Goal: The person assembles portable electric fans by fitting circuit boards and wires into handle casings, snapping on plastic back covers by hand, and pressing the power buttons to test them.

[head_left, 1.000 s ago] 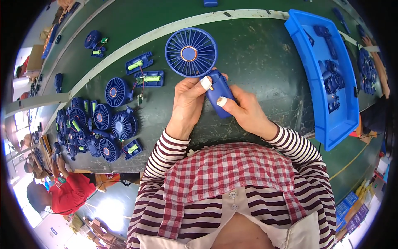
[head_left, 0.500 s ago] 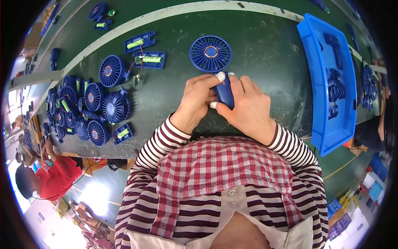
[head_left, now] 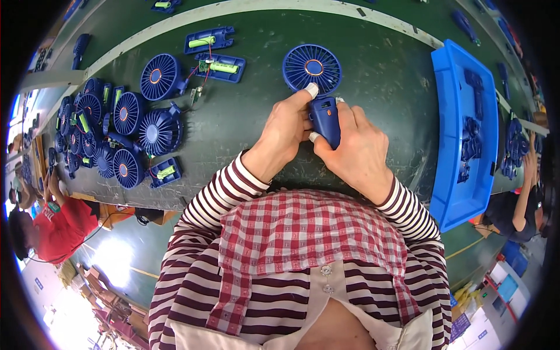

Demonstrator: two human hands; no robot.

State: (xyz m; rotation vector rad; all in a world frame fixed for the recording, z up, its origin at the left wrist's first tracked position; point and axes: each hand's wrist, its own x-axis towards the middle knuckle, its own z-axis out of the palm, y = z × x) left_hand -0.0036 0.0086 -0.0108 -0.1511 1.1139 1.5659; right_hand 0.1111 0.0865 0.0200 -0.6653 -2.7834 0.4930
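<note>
Between my hands is a blue handheld fan; its round slatted head (head_left: 312, 69) points away from me and its handle (head_left: 326, 121) toward me. My left hand (head_left: 282, 129) grips the handle's left side, with the thumb near the joint below the head. Along the right side, my right hand (head_left: 357, 146) closes on the handle, thumb at its lower left and fingers along its edge. White coverings wrap several of my fingertips. A small dark slot and an orange mark show on the handle's upper face.
At left lies an opened fan (head_left: 160, 77) with its handle shells, green battery (head_left: 223, 67) and wires exposed. Several more blue fans (head_left: 129, 113) are heaped beside it. A blue plastic bin (head_left: 442, 140) holding blue parts stands at right. People work at both sides of the green table.
The handle has tipped so its upper face with the slot now shows. My left thumb has shifted up toward the fan head. The whole view has shifted slightly.
</note>
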